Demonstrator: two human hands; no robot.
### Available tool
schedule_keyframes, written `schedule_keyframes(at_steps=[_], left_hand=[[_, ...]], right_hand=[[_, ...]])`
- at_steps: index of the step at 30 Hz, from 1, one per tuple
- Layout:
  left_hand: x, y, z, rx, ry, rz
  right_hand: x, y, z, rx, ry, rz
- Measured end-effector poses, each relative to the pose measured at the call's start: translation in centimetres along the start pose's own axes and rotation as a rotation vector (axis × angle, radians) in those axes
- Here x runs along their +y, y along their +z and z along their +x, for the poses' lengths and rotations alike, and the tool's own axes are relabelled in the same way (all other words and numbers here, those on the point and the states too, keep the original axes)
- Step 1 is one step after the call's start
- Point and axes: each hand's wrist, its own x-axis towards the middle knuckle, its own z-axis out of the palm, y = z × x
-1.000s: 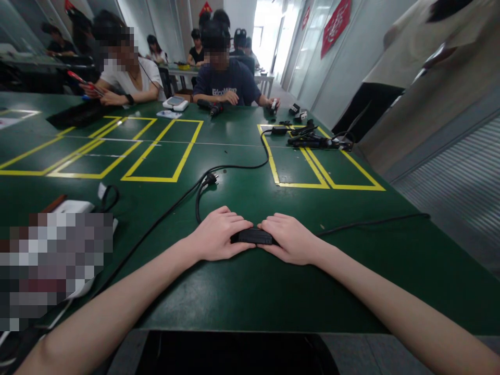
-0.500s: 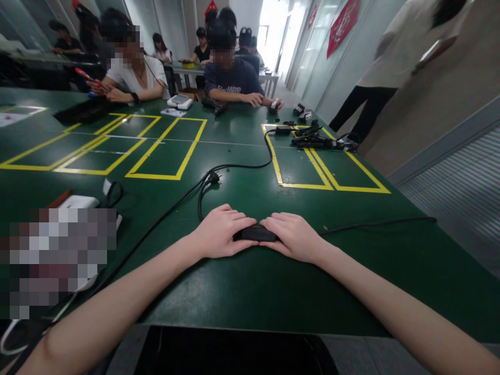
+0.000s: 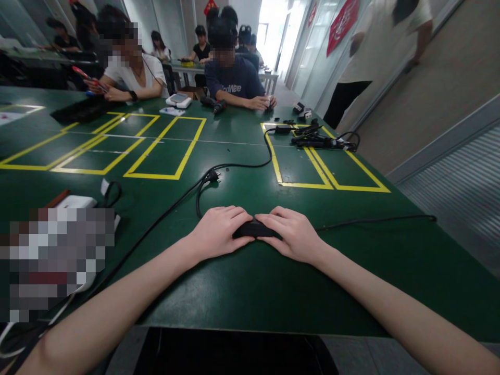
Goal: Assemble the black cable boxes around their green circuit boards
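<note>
The adapter is between the left hand and the right hand, each grip pinching one end, near the front edge of the green bench. A black plug rests beyond the left hand, and yellow tape marks rectangles farther off. A person sits across the bench, and a red banner hangs at the right.

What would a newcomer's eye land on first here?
Probably the left hand and right hand, holding a black block between them at the centre of the view. Next, perhaps, the bright yellow tape marking rectangles farther across the green table, then the red sign on the wall at upper right.
</note>
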Motion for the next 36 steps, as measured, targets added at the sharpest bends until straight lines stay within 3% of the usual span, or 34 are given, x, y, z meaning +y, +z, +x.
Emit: schedule_keyframes(at_steps=[5,10,19,24,31,36], left_hand=[[0.0,-0.1,0.1,-0.059,0.015,0.040],[0.2,-0.3,0.0,-0.078,0.067,0.038],[0.4,-0.4,-0.1,0.021,0.084,0.007],[0.5,-0.6,-0.1,-0.005,0.120,0.041],[0.2,-0.7,-0.1,0.022,0.070,0.012],[0.2,-0.8,-0.2,-0.015,0.119,0.064]], right_hand=[[0.1,-0.1,0.1,-0.025,0.022,0.025],[0.4,-0.4,0.0,-0.029,-0.107,0.101],[0.3,-0.9,-0.2,0.019,-0.100,0.076],[0.2,-0.9,-0.1,0.049,-0.108,0.080],[-0.1,-0.9,-0.1,0.039,-0.076,0.040],[-0.4,-1.2,-0.2,-0.013,0.023,0.290]])
